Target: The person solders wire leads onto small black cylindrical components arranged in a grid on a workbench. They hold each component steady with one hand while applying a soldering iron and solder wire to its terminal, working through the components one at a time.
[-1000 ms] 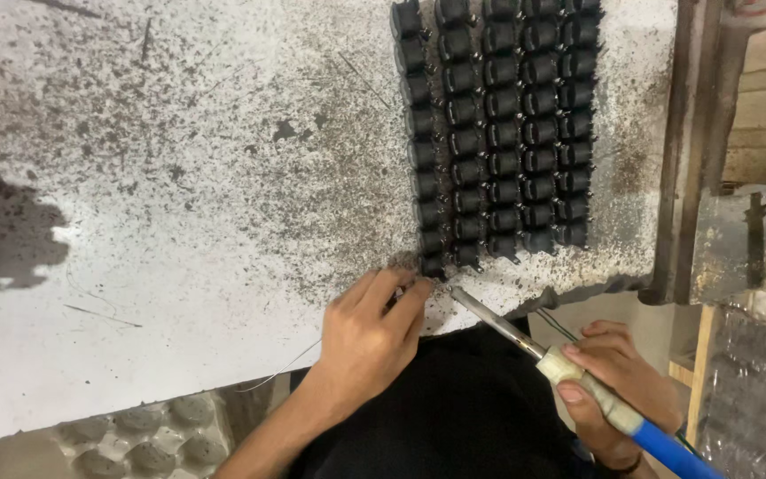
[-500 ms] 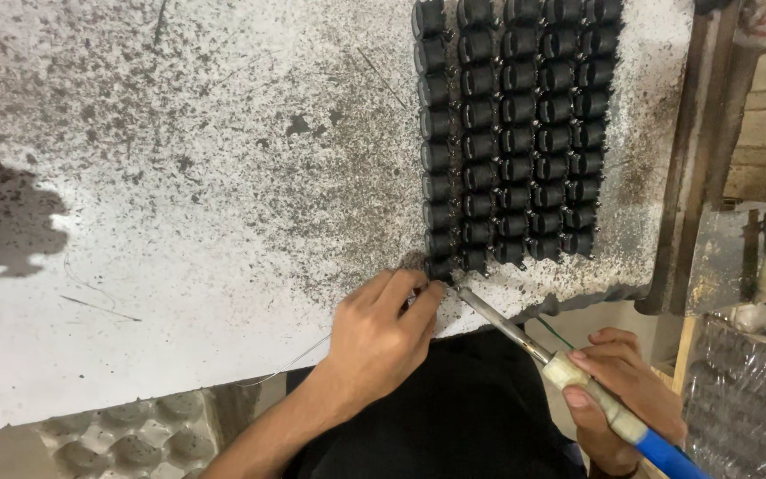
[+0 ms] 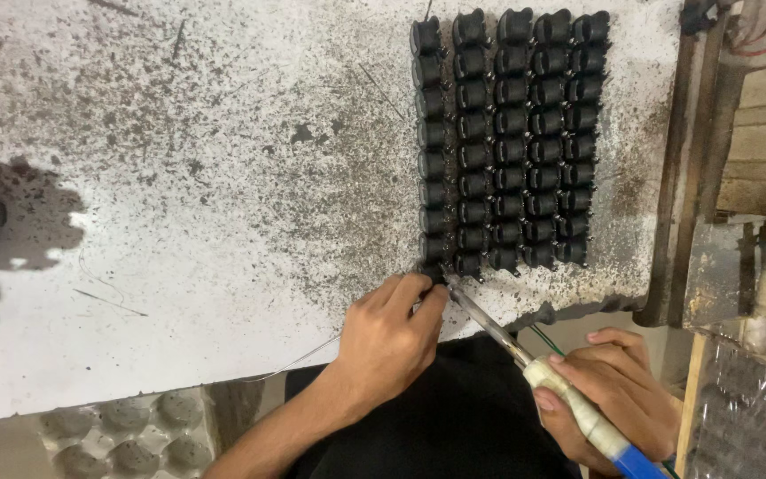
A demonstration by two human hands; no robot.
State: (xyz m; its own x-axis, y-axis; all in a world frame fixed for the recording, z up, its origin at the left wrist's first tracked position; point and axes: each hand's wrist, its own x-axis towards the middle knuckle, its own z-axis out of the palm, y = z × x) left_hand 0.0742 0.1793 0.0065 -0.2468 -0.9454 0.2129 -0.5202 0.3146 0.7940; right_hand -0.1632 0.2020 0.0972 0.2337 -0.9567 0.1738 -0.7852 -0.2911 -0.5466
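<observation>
Left hand pinches the small black plastic component at the grid's lower-left corner; right hand grips the white-handled soldering iron, tip angled up-left toward it.

left hand: fingers curled, tips pinched | right hand: closed grip, angled inward

A big block of small black parts is filling the bench near its right edge. A wooden post is blocking that edge. The bench's left and middle are lying open for a hand.
</observation>
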